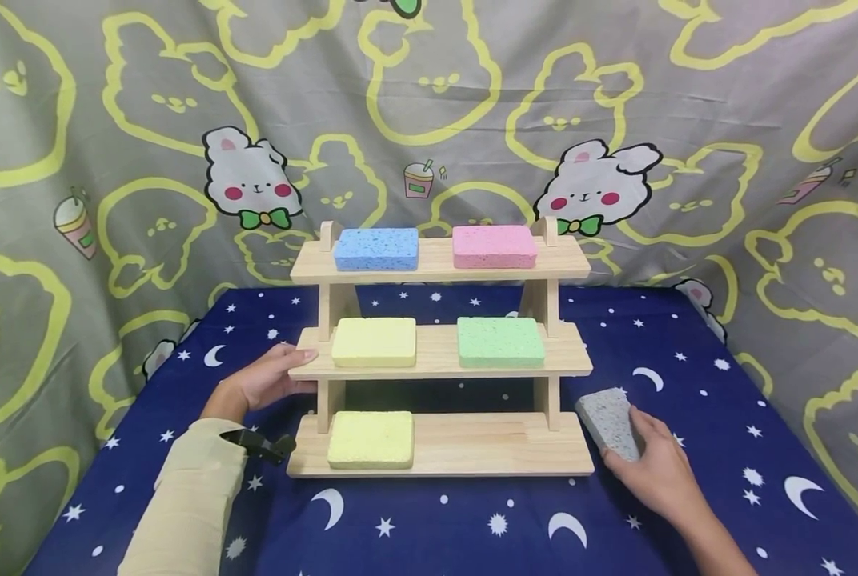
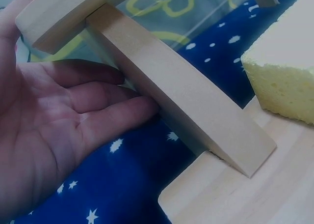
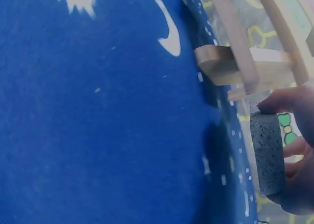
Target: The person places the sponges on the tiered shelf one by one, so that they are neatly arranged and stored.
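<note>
A three-tier wooden display stand (image 1: 472,456) stands on the table. My left hand (image 1: 274,378) grips the left end of its middle shelf, thumb on top. In the left wrist view the fingers of the left hand (image 2: 93,101) reach below that board, against the slanted upright (image 2: 181,91). To the right of the stand, my right hand (image 1: 655,468) holds a grey sponge (image 1: 611,424) tilted, between thumb and fingers. The right wrist view shows the grey sponge's pitted side (image 3: 267,153), apart from the stand. A yellow sponge (image 1: 371,440) lies at the left of the bottom shelf.
On the top shelf lie a blue sponge (image 1: 376,250) and a pink sponge (image 1: 494,246). The middle shelf bears another yellow sponge (image 1: 374,342) and a green sponge (image 1: 501,342). A dark blue star-and-moon cloth (image 1: 472,536) covers the table; a patterned curtain (image 1: 458,104) hangs behind.
</note>
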Demonstrator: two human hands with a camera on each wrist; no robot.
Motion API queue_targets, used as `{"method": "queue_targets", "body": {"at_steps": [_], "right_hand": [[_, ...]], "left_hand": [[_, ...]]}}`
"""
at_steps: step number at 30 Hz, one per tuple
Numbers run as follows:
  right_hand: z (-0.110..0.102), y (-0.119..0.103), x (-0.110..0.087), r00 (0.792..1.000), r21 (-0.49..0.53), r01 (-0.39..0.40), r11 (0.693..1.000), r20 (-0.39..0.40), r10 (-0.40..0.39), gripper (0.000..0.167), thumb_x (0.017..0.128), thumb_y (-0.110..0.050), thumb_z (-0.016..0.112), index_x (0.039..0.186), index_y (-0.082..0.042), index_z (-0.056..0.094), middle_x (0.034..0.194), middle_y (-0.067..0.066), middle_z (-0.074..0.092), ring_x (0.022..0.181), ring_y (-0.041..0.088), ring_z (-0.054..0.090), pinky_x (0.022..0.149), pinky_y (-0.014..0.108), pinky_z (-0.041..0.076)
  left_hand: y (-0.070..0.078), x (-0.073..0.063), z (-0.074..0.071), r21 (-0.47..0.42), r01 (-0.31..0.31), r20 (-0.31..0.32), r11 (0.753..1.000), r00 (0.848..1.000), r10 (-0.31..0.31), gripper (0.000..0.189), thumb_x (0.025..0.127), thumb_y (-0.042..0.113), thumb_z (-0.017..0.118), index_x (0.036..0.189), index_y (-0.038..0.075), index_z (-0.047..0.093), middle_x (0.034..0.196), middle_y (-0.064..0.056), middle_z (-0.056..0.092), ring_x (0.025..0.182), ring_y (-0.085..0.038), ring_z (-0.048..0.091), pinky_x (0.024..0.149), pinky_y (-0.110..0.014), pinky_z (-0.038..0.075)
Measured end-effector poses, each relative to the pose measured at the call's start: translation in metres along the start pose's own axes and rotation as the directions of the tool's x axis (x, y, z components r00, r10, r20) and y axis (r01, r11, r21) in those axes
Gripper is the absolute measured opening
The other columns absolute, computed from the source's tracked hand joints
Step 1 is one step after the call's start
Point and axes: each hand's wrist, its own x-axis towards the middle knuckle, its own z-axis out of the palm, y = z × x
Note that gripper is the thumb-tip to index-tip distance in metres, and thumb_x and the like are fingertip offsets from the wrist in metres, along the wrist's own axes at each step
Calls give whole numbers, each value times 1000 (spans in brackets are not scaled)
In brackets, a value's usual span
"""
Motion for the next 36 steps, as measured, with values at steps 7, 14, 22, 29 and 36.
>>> {"method": "queue_targets", "body": {"at_steps": [7,14,22,29,36], "right_hand": [[-16,-10,-7,997,7,71,997,-42,-71,80,69,-21,76,132,14,42,129,30,45,104,44,48,76,50,39],[-29,-21,-15,987,18,158,987,-26,-158,80,69,-22,79,134,6,45,130,24,47,98,36,53,70,43,42],[-30,-38,-17,927,79,373,925,19,-375,79,68,-21,82,136,-2,48,132,11,50,101,23,51,72,23,43],[-17,-53,-9,864,109,474,874,130,-486,76,70,-22,80,137,-6,47,136,10,47,110,20,51,79,30,46],[-3,-71,5,798,148,532,834,242,-552,75,71,-22,76,138,-4,46,138,8,46,117,19,48,86,34,46]], "left_hand": [[-1,0,-1,11,-6,13,1000,1000,6,58,95,30,51,129,-15,36,108,-8,60,101,-19,61,94,-43,48],[-2,0,1,-6,4,8,1000,1000,-4,56,95,30,51,128,-14,36,106,-7,61,100,-19,62,93,-43,49],[1,-1,2,-13,-6,13,1000,1000,6,59,95,29,52,129,-15,34,107,-8,60,101,-19,61,94,-45,48],[0,0,2,-9,-6,15,1000,1000,6,58,95,29,51,129,-15,35,107,-7,62,101,-19,62,94,-45,48],[0,0,1,-9,-21,29,1000,999,21,57,95,30,50,129,-15,37,107,-6,63,101,-19,62,95,-44,48]]}}
